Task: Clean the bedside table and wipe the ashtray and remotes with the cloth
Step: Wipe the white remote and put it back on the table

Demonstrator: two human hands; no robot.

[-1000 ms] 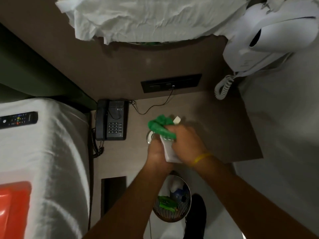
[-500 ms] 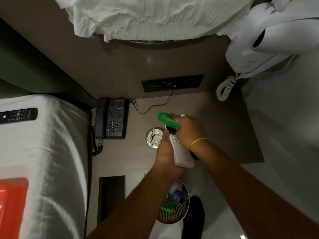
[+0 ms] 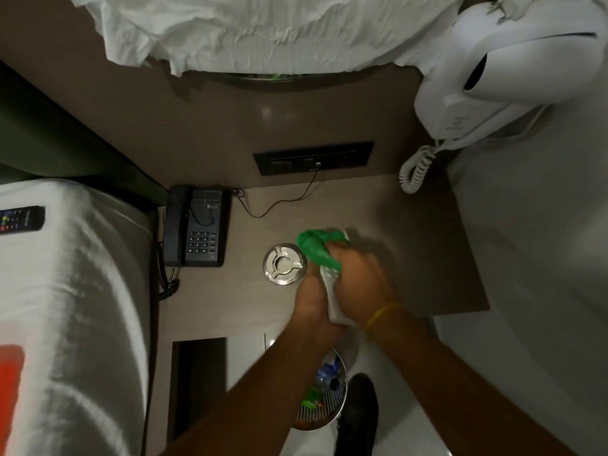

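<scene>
Two remotes total: one black remote [image 3: 20, 218] lying on the bed [image 3: 75, 291], then one black phone [image 3: 196, 227] (tiny label, unreadable) and one steel ashtray [image 3: 285, 264] on the bedside table [image 3: 411, 258]. Left hand [image 3: 312, 306] grips the white remote [image 3: 333, 296]; right hand [image 3: 357, 276] presses one green cloth [image 3: 317, 246] onto it.
</scene>
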